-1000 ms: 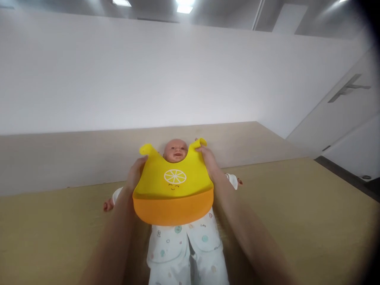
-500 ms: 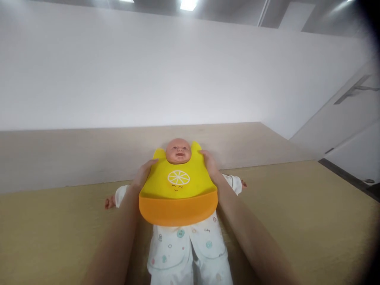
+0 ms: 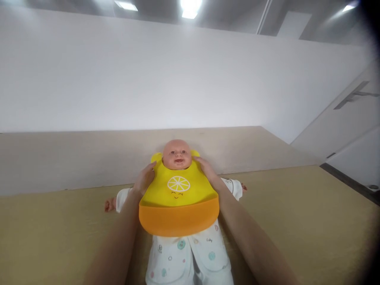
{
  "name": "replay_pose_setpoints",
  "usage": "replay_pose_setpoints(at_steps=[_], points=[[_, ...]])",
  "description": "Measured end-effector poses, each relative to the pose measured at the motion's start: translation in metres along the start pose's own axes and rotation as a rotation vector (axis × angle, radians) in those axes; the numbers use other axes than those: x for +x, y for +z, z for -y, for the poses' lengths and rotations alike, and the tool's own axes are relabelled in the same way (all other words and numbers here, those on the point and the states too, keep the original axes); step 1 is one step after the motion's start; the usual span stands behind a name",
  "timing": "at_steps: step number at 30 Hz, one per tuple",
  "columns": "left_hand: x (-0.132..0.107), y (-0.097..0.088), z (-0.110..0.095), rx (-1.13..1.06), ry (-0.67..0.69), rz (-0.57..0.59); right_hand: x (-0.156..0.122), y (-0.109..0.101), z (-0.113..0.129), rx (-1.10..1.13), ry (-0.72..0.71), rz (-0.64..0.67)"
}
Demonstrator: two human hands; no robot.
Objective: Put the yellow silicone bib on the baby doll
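A baby doll [image 3: 211, 233] in white printed clothes lies face up, arms spread out to both sides. Over its chest rests a yellow bib [image 3: 160, 184] with a white citrus slice, a small smiling face and an orange catch pocket along the bottom. My left hand [image 3: 145, 176] grips the bib's left upper edge, and my right hand [image 3: 208, 170] grips the right upper edge near the doll's neck. The bib's neck straps reach up on either side of the doll's head; their ends behind it are hidden.
The doll lies on a yellowish wooden surface [image 3: 53, 233] with a pale raised board [image 3: 74, 158] behind its head. A white wall [image 3: 133, 79] rises beyond. At the right is a door with a metal handle [image 3: 353, 95].
Both hands have brought the bib slightly lower and closer around the doll's neck. The strap tips now show less beside the head. The view has tilted up a little.
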State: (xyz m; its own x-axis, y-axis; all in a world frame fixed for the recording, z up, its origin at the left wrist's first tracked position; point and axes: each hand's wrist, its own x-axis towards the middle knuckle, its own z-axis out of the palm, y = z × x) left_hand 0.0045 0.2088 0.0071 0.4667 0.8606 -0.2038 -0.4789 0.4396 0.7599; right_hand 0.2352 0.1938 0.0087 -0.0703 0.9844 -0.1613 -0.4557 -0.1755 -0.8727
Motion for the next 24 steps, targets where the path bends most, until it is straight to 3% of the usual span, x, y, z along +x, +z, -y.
replay_pose_setpoints(at_steps=[3,13,24], points=[[-0.002,0.002,0.001,-0.014,-0.003,0.013,0.009,-0.003,-0.005,0.094,0.093,-0.003],[-0.004,0.002,0.006,0.051,-0.002,-0.073,0.015,-0.004,-0.015,0.260,0.118,0.116],[-0.004,0.002,0.009,0.027,0.019,-0.030,0.015,0.003,-0.011,0.076,0.132,0.160]])
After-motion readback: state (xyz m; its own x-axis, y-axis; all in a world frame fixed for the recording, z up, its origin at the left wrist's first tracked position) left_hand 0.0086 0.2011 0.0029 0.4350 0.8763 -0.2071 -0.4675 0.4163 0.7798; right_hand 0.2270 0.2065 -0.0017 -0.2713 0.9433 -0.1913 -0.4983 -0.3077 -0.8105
